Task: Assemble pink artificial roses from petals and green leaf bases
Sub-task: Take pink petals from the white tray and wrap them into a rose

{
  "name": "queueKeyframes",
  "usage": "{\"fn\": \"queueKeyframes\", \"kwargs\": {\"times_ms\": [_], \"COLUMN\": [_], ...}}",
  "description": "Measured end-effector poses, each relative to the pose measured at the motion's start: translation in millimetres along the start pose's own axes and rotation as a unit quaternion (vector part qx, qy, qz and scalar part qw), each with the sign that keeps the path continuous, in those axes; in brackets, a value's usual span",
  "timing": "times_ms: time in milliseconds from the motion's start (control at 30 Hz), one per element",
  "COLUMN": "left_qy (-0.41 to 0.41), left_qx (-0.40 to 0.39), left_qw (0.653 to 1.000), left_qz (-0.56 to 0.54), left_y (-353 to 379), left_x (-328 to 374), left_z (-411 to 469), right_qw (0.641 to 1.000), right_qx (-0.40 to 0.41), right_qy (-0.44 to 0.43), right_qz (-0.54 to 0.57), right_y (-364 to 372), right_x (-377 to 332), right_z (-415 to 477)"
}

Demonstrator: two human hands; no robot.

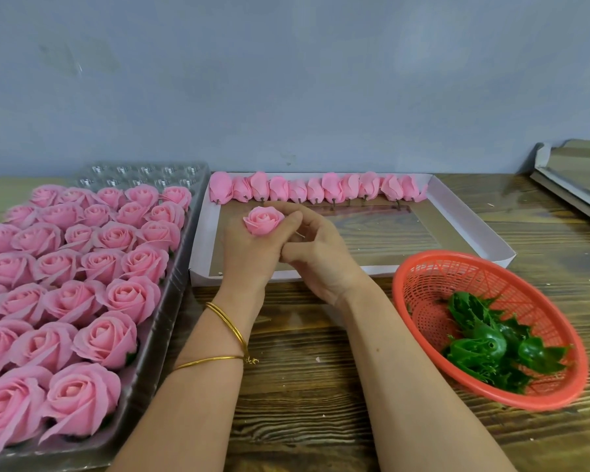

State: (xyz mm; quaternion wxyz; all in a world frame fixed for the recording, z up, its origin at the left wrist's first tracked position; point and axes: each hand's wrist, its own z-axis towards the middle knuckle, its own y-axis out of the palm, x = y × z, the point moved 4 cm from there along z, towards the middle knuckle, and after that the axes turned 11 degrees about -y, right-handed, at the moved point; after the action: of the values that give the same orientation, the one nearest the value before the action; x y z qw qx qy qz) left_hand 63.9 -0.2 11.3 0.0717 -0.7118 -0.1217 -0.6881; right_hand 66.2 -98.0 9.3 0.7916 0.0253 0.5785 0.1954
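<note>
Here the left hand, back toward the camera, grips a pink rose from below with curled fingers. The right hand closes in from 3 o'clock, its bent forefinger wrapped against the bloom's right side and its thumb tucked against the left hand. The rose sits just above the near part of a white box; its axis runs up toward the camera, open face uppermost and underside hidden in the fingers. It is round and full, soft pink, with petals spiralling in to a tight, paler centre. Two gold bangles circle the left wrist. At 12 o'clock a row of petal buds lies along the box's far wall, their short stems pointing toward the person. From 9 to 7 o'clock finished roses fill a clear tray, faces up. At 4 o'clock a red basket on the wooden worktop holds green leaf bases.
</note>
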Motion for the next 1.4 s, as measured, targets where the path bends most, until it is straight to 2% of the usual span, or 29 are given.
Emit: {"fn": "queueKeyframes", "kwargs": {"times_ms": [233, 600, 767, 967, 1067, 1400], "left_qy": [-0.062, -0.096, -0.104, -0.08, -0.072, -0.069], "left_qx": [-0.047, -0.125, -0.112, -0.088, -0.1, -0.132], "left_qw": [0.996, 0.983, 0.984, 0.99, 0.99, 0.987], "left_qz": [-0.053, -0.09, -0.093, -0.079, -0.075, -0.062], "left_y": [3.4, -1.4, -0.9, 4.0, 5.8, 1.0], "left_x": [1.7, 2.4, -1.2, -2.8, -1.2, 4.3], "left_z": [-4.7, 1.0, 3.6, 3.8, 1.9, -2.3], "right_qw": [1.0, 1.0, 0.999, 0.998, 0.998, 0.999], "right_qx": [-0.001, -0.002, -0.002, -0.014, -0.007, -0.036], "right_qy": [-0.001, 0.019, 0.037, 0.021, 0.008, 0.012], "right_qz": [-0.008, 0.011, 0.005, -0.05, -0.06, -0.005], "right_y": [-2.3, -0.9, -0.7, 0.1, -0.4, 0.4], "right_x": [3.7, 1.1, 0.3, 1.5, 1.0, -1.1], "right_z": [-0.1, -1.8, -2.6, -2.1, -1.8, -4.0]}}
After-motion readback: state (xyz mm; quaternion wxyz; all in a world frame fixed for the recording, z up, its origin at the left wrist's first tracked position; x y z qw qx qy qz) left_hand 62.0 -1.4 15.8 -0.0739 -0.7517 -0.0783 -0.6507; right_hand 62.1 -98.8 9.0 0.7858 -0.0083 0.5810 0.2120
